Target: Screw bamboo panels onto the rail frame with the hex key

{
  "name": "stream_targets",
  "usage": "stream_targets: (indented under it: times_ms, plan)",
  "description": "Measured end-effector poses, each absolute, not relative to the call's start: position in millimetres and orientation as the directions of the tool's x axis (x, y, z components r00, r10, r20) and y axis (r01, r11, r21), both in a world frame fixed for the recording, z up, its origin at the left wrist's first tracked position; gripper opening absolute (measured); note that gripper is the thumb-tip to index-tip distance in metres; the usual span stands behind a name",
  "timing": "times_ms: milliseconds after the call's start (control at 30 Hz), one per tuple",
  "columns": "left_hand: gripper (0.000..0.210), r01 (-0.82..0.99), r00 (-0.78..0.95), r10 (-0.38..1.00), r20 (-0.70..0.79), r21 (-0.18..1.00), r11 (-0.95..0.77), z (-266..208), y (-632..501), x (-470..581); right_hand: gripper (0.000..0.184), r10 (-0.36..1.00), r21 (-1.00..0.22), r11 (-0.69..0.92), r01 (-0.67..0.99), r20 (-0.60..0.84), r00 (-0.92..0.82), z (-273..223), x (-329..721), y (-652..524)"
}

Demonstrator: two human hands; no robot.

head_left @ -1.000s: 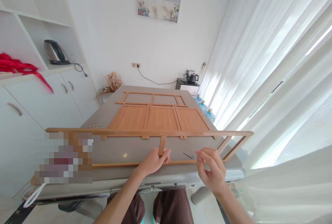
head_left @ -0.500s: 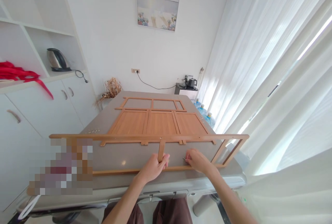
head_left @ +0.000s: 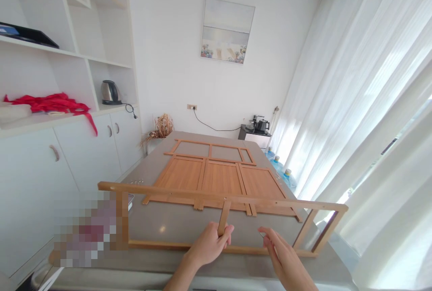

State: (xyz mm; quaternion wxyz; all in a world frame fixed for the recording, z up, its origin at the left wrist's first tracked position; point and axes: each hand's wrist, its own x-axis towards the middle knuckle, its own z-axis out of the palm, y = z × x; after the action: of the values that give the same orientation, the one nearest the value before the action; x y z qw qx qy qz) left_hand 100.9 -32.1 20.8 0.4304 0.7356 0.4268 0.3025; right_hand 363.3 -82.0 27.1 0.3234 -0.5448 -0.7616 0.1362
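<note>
A long wooden frame (head_left: pixel 148 189) stands on its edge across the near side of the table. My left hand (head_left: pixel 211 244) is wrapped round the short middle crossbar (head_left: pixel 223 219) of this frame, near its lower rail. To the right, my right hand (head_left: pixel 280 250) pinches a small, thin, metal-looking piece (head_left: pixel 261 235) between thumb and forefinger; it is too small to tell its kind. That hand is apart from the crossbar, in front of the frame's open section. Small holes show along the upper rail.
Behind the frame lie several joined wooden panels (head_left: pixel 221 178) and a flat open frame (head_left: pixel 232 148) on the grey table (head_left: pixel 168 219). Small hardware pieces (head_left: pixel 137 182) sit at the left edge. Water bottles (head_left: pixel 286 177) stand right, by the curtain. A pixelated patch covers the left foreground.
The view has tilted up and turned left, so things appear lower and further right. My right hand has moved slightly away from the crossbar, its fingers extending more. My left hand keeps its grip.
</note>
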Motion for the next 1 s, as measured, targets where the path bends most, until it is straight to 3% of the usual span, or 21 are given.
stream_targets:
  times_ms: [267, 467, 767, 933, 1000]
  plan:
    - [0.054, 0.411, 0.448, 0.886, 0.116, 0.854, -0.320, 30.3, -38.4, 98.3, 0.037, 0.967, -0.741, 0.219, 0.635, 0.250, -0.043, 17.2, 356.9, -97.3]
    - [0.056, 0.419, 0.439, 0.888, 0.135, 0.844, -0.335, 23.8, -39.3, 99.1, 0.043, 0.989, -0.922, 0.138, 0.362, 0.149, 0.003, 13.4, 320.8, -108.0]
    - [0.058, 0.438, 0.426, 0.896, 0.123, 0.839, -0.323, 20.7, -35.7, 108.9, 0.033, 0.957, -0.896, 0.271, 0.351, 0.291, 0.004, 37.0, 288.4, -102.3]
    - [0.049, 0.457, 0.498, 0.855, 0.145, 0.794, -0.400, 22.1, -33.2, 122.8, 0.050, 0.927, -0.847, 0.366, 0.387, 0.367, -0.073, 61.5, 277.2, -87.4]
    - [0.041, 0.449, 0.541, 0.829, 0.139, 0.786, -0.425, 25.0, -32.2, 128.6, 0.039, 0.900, -0.796, 0.424, 0.433, 0.422, -0.105, 71.9, 269.8, -81.0]
